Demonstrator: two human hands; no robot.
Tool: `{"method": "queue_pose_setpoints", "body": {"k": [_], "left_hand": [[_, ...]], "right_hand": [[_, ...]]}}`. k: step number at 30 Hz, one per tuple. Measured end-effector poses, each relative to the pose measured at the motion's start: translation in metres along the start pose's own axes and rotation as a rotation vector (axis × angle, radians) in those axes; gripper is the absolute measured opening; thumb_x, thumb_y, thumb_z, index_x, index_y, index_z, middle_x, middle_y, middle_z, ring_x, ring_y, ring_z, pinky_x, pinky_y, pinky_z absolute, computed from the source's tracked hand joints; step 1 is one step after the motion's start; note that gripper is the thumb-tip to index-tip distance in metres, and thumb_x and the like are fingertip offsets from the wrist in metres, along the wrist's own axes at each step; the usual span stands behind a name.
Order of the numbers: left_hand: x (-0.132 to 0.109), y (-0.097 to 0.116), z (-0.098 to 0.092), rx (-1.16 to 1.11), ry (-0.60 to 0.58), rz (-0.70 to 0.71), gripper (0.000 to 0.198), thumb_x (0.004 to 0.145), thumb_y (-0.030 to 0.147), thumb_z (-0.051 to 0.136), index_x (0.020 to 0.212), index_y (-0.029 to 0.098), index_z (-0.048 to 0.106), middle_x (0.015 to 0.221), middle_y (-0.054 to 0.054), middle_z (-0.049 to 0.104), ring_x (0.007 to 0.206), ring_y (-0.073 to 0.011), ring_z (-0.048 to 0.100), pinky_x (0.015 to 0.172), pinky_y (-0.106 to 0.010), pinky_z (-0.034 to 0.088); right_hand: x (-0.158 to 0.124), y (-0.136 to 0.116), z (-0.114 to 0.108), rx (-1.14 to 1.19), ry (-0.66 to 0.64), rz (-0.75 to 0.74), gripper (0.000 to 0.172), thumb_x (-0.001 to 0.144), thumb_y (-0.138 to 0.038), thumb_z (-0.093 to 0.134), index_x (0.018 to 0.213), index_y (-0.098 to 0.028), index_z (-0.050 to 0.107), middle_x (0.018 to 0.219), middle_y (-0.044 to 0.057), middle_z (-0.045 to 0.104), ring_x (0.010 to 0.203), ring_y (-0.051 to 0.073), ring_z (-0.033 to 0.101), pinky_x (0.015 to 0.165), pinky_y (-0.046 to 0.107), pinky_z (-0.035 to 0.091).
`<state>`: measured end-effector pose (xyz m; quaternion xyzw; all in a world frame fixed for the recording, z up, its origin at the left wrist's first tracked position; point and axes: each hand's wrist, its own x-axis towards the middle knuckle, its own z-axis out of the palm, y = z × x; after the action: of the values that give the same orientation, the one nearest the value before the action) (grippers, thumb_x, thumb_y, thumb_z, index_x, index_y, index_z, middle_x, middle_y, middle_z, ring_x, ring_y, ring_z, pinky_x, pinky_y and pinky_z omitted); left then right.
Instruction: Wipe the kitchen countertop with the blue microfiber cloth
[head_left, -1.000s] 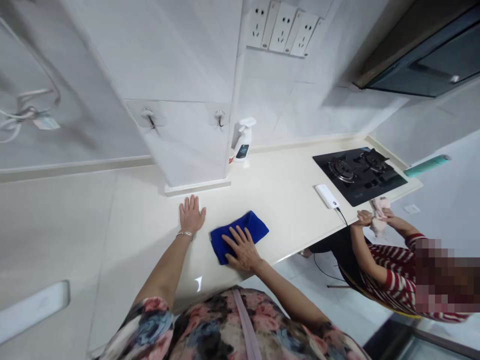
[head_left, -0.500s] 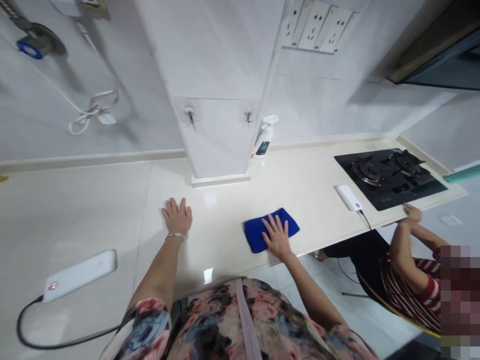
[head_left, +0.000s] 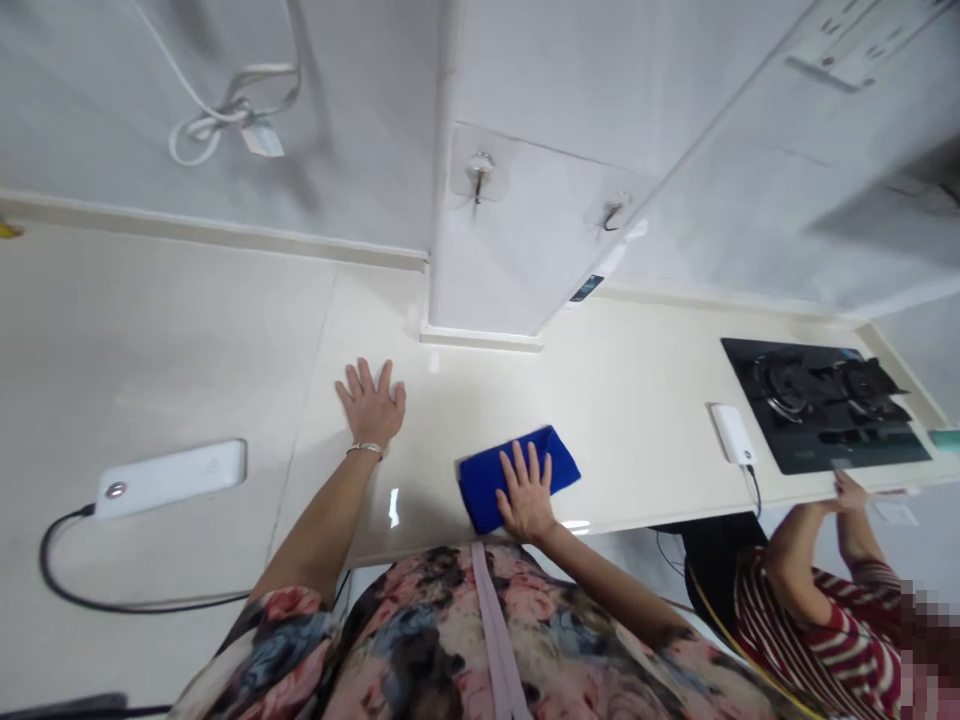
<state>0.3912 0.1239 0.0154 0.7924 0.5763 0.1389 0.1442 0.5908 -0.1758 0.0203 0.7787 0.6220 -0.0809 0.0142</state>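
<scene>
Worktop (head_left: 637,400), cream and glossy, meets white tiled walls. Left hand (head_left: 371,405) lies spread flat, bare; right hand (head_left: 527,490), fingers spread, presses one blue cloth (head_left: 480,480). Two white power banks (head_left: 171,478) flank them; one black hob (head_left: 821,415) sits far right.

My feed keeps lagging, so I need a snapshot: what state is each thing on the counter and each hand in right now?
blue cloth: folded, flat on the countertop.
right hand: open, fingers spread, pressing the cloth.
left hand: open, palm flat on the counter.
left power bank: lying flat, cable plugged in.
right power bank: lying flat, cable attached.
gas hob: no flame visible.
</scene>
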Motion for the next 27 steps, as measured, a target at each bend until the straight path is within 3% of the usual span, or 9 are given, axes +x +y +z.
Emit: {"method": "queue_pose_setpoints", "body": {"k": [6,13,17,22,24,27], "left_hand": [[-0.002,0.001,-0.001,0.012,-0.007,-0.008,0.062,0.108,0.046,0.037,0.165,0.023,0.042,0.179,-0.012,0.011,0.165,-0.0384,-0.002,0.130,-0.069,0.001],[-0.003,-0.001,-0.001,0.011,-0.020,-0.012,0.062,0.108,0.044,0.042,0.166,0.023,0.041,0.179,-0.013,0.009,0.166,-0.0373,-0.002,0.131,-0.066,-0.002],[-0.003,-0.001,-0.002,-0.009,-0.020,-0.015,0.061,0.108,0.043,0.041,0.165,0.023,0.042,0.179,-0.012,0.007,0.166,-0.0369,-0.003,0.132,-0.066,-0.002],[-0.002,-0.001,-0.004,-0.002,-0.042,-0.027,0.061,0.108,0.043,0.039,0.165,0.022,0.042,0.179,-0.011,0.009,0.166,-0.0376,0.000,0.131,-0.068,0.001],[-0.001,-0.002,-0.005,0.012,-0.057,-0.033,0.061,0.108,0.043,0.038,0.165,0.023,0.042,0.179,-0.012,0.011,0.165,-0.0382,0.001,0.131,-0.068,0.001],[0.002,-0.003,-0.006,0.029,-0.058,-0.036,0.061,0.108,0.045,0.036,0.165,0.024,0.043,0.179,-0.012,0.012,0.166,-0.0375,0.002,0.132,-0.067,0.001]], "right_hand": [[0.104,-0.046,-0.023,0.071,-0.029,-0.308,0.077,0.101,-0.049,0.050,0.170,-0.024,0.026,0.179,0.010,0.012,0.165,0.041,0.003,0.130,0.072,0.000],[0.202,-0.041,-0.038,0.093,-0.046,-0.622,0.073,0.100,-0.052,0.054,0.166,-0.027,0.037,0.178,0.005,0.020,0.166,0.033,0.006,0.133,0.062,-0.001],[0.239,-0.044,-0.047,0.100,-0.075,-0.687,0.071,0.099,-0.052,0.056,0.164,-0.028,0.041,0.177,0.004,0.025,0.165,0.030,0.011,0.134,0.058,-0.001],[0.235,-0.040,-0.045,0.125,-0.047,-0.653,0.067,0.102,-0.050,0.053,0.164,-0.028,0.040,0.177,0.003,0.026,0.165,0.028,0.015,0.135,0.056,0.004],[0.217,-0.025,-0.039,0.133,-0.012,-0.622,0.064,0.105,-0.050,0.050,0.165,-0.029,0.040,0.176,0.003,0.029,0.165,0.028,0.017,0.135,0.056,0.007],[0.187,0.018,-0.030,0.129,0.061,-0.509,0.062,0.105,-0.048,0.049,0.164,-0.029,0.042,0.174,0.004,0.034,0.164,0.029,0.020,0.134,0.058,0.011]]}}
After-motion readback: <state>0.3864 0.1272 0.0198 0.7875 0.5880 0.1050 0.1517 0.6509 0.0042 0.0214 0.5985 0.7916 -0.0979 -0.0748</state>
